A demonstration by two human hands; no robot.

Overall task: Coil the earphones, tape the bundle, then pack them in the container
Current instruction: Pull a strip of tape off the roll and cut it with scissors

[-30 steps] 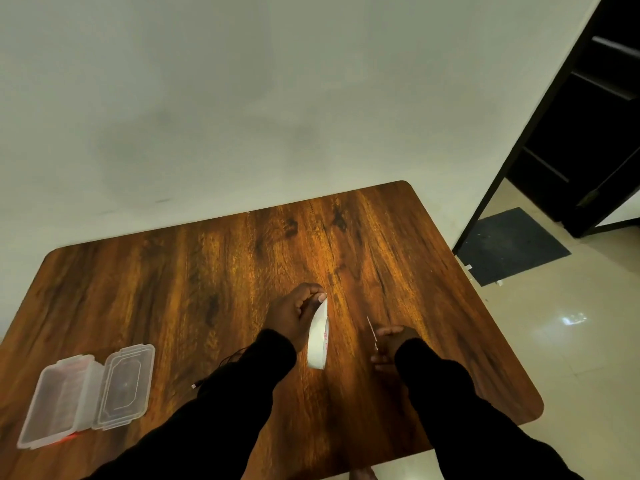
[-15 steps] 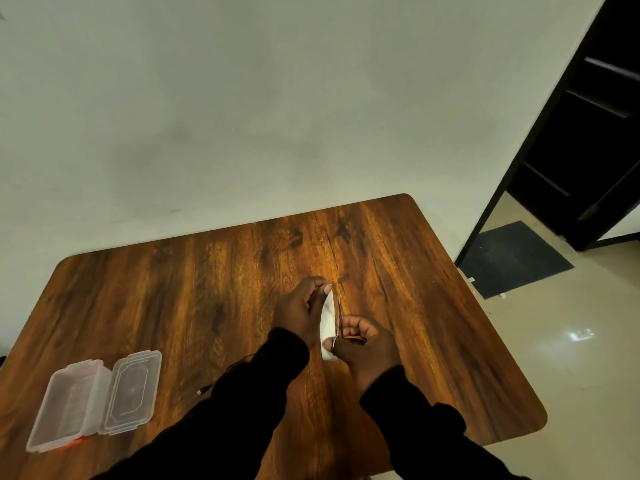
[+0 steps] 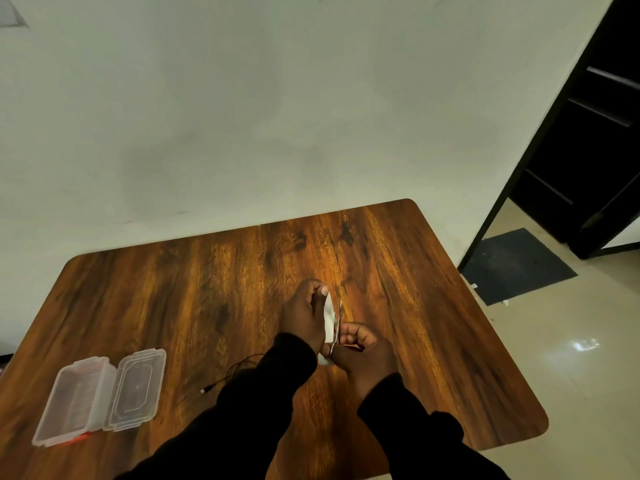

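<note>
Head view: a white tape roll (image 3: 329, 318) is gripped on edge by the left hand (image 3: 304, 315); scissors (image 3: 337, 327) are grasped by the right hand (image 3: 362, 351), blades against the tape. Taping is judged under way. The earphones (image 3: 230, 372) lie uncoiled at the left sleeve; the open container (image 3: 100, 396) sits far left. A clean cut is called for next.

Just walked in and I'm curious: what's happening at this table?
A person is cutting tape. The left hand holds a white tape roll on edge, and the right hand works small scissors against it. The earphones lie on the wooden table, partly hidden under the left sleeve. The clear container sits open, nothing packed yet.
</note>
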